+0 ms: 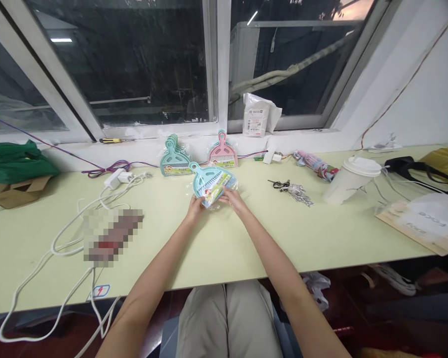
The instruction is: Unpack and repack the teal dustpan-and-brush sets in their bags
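Between my two hands is a teal mini dustpan and brush set [210, 180] in clear plastic wrap, with a yellow and blue label. It is tilted, its handle loop pointing to the upper left. My left hand [196, 205] grips its lower left edge. With the thumb on the label, my right hand [231, 197] holds the lower right side. Behind it, several teal wrapped dustpan sets [174, 160] lean in a stack against the wall. Pink wrapped dustpan sets [222, 150] stand just to their right.
White cables [65, 252] and a blurred-out object [114, 236] lie at left, near a cardboard box [18, 193]. Keys [298, 193], a folded umbrella [316, 165], a lidded white cup [350, 181] and a paper bag [421, 223] are at right. A white package [259, 117] stands on the sill.
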Available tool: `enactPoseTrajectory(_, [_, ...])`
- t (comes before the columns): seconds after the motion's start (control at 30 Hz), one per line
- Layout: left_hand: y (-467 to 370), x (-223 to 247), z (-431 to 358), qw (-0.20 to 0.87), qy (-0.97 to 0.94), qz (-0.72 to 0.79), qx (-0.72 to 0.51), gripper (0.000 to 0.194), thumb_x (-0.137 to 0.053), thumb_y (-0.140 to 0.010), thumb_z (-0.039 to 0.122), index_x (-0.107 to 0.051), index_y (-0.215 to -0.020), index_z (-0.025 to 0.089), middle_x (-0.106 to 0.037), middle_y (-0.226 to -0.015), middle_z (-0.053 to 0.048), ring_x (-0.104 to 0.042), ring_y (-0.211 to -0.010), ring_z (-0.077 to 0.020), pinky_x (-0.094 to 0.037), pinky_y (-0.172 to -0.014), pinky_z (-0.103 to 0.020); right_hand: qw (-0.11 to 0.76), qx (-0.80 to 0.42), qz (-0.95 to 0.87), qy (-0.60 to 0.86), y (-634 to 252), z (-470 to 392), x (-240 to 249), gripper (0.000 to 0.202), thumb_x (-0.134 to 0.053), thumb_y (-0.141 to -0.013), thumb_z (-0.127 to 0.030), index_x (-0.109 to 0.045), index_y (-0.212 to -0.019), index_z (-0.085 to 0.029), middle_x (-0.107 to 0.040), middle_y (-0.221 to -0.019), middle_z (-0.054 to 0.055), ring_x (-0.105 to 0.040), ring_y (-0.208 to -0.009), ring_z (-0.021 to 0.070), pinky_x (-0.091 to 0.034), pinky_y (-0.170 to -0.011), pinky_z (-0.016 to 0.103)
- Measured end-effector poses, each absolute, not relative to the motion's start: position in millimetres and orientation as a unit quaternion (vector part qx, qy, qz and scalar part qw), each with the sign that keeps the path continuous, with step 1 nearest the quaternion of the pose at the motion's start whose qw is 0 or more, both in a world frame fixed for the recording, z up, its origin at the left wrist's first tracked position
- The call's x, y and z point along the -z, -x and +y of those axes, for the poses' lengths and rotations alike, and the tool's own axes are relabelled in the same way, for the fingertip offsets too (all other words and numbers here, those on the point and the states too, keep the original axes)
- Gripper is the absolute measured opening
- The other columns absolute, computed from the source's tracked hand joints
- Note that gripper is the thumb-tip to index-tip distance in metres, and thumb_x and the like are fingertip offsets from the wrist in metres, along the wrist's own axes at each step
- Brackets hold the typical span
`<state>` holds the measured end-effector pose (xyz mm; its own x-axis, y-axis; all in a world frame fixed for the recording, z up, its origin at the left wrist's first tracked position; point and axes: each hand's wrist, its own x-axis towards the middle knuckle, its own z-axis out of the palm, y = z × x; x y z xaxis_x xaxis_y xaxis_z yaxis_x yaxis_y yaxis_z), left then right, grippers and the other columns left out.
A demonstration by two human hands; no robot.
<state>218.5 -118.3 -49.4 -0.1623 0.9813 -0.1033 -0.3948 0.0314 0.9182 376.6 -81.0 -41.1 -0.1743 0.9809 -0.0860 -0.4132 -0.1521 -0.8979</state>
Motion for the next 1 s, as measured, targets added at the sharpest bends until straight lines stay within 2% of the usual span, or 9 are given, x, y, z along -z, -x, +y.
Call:
enactPoseTrajectory(0.07, [-202, 50, -114, 0.554, -0.297, 0.468, -0.621, 0.042, -0.06, -0.073, 0.016, -0.056, -0.115, 0.017, -0.07, -0.101, -0.008, -0.067, -0.089, -0.0237, -0.059, -0.07, -0.038, 0.503, -0.622, -0.434, 0.415, -393, -75, 41, 0.018, -0.072, -0.076, -0.032, -0.063, -0.08, -0.017, -0.072, -0.075, 0.008, -0.071, -0.085, 0.0237, -0.059, -0.079, 0.041])
enactPoseTrajectory(0.13, [-186, 50, -111, 0.549, -0.283, 0.476, -0.626, 0.043, -0.056, -0.074, 0.015, -0.055, -0.117, 0.017, -0.069, -0.098, -0.008, -0.068, -0.088, -0.0226, -0.06, -0.068, -0.037, 0.529, -0.504, -0.526, 0.436, -411, -71, 40, 0.012, -0.063, -0.082, -0.028, -0.068, -0.09, -0.019, -0.073, -0.093, 0.008, -0.068, -0.101, 0.0234, -0.052, -0.094, 0.045])
enactPoseTrajectory(0.23, [-166, 51, -112, 0.561, -0.276, 0.499, -0.6, 0.04, -0.051, -0.077, 0.016, -0.056, -0.117, 0.014, -0.069, -0.097, -0.01, -0.069, -0.082, -0.0217, -0.06, -0.065, -0.035, 0.505, -0.321, -0.7, 0.39, -431, -70, 42, 0.041, -0.064, -0.076, -0.013, -0.066, -0.113, -0.03, -0.059, -0.134, 0.001, -0.042, -0.135, 0.0219, -0.024, -0.117, 0.049])
enactPoseTrajectory(0.3, [-159, 52, -113, 0.576, -0.275, 0.514, -0.573, 0.039, -0.05, -0.079, 0.018, -0.058, -0.117, 0.012, -0.07, -0.097, -0.013, -0.069, -0.079, -0.0222, -0.06, -0.064, -0.035, 0.459, -0.266, -0.764, 0.368, -435, -70, 46, 0.049, -0.067, -0.073, -0.01, -0.066, -0.115, -0.034, -0.055, -0.138, -0.002, -0.035, -0.14, 0.0224, -0.013, -0.119, 0.051])
enactPoseTrajectory(0.4, [-154, 53, -113, 0.595, -0.285, 0.516, -0.547, 0.038, -0.052, -0.08, 0.018, -0.059, -0.117, 0.011, -0.071, -0.096, -0.014, -0.069, -0.077, -0.0222, -0.06, -0.064, -0.034, 0.448, -0.251, -0.775, 0.367, -432, -65, 56, 0.026, -0.066, -0.079, -0.018, -0.074, -0.099, -0.034, -0.069, -0.119, 0.0, -0.05, -0.127, 0.0228, -0.018, -0.116, 0.051])
enactPoseTrajectory(0.5, [-152, 54, -114, 0.619, -0.304, 0.499, -0.524, 0.034, -0.053, -0.08, 0.012, -0.061, -0.112, 0.008, -0.071, -0.094, -0.013, -0.068, -0.076, -0.0197, -0.06, -0.06, -0.029, 0.5, -0.25, -0.743, 0.368, -429, -58, 63, 0.009, -0.067, -0.08, -0.029, -0.076, -0.082, -0.031, -0.07, -0.112, 0.002, -0.054, -0.12, 0.0225, -0.029, -0.111, 0.045])
enactPoseTrajectory(0.67, [-154, 52, -121, 0.659, -0.377, 0.458, -0.462, 0.033, -0.059, -0.082, 0.012, -0.058, -0.114, 0.004, -0.07, -0.1, -0.016, -0.069, -0.084, -0.0214, -0.061, -0.066, -0.031, 0.549, -0.269, -0.691, 0.386, -428, -52, 73, 0.018, -0.068, -0.076, -0.04, -0.071, -0.072, -0.023, -0.066, -0.099, 0.005, -0.062, -0.097, 0.0209, -0.044, -0.097, 0.039])
enactPoseTrajectory(0.87, [-163, 48, -129, 0.678, -0.441, 0.421, -0.41, 0.045, -0.062, -0.085, 0.023, -0.049, -0.127, 0.013, -0.069, -0.106, -0.015, -0.07, -0.09, -0.0254, -0.061, -0.071, -0.036, 0.57, -0.181, -0.689, 0.41, -424, -57, 72, 0.022, -0.057, -0.084, -0.041, -0.062, -0.076, -0.021, -0.058, -0.112, 0.009, -0.057, -0.107, 0.0224, -0.043, -0.098, 0.038])
enactPoseTrajectory(1.0, [-167, 49, -126, 0.676, -0.419, 0.448, -0.409, 0.052, -0.06, -0.084, 0.025, -0.047, -0.131, 0.011, -0.07, -0.106, -0.016, -0.071, -0.085, -0.0252, -0.061, -0.072, -0.038, 0.54, -0.138, -0.742, 0.372, -425, -61, 67, 0.022, -0.044, -0.093, -0.038, -0.056, -0.082, -0.023, -0.061, -0.12, 0.009, -0.051, -0.122, 0.022, -0.032, -0.109, 0.042])
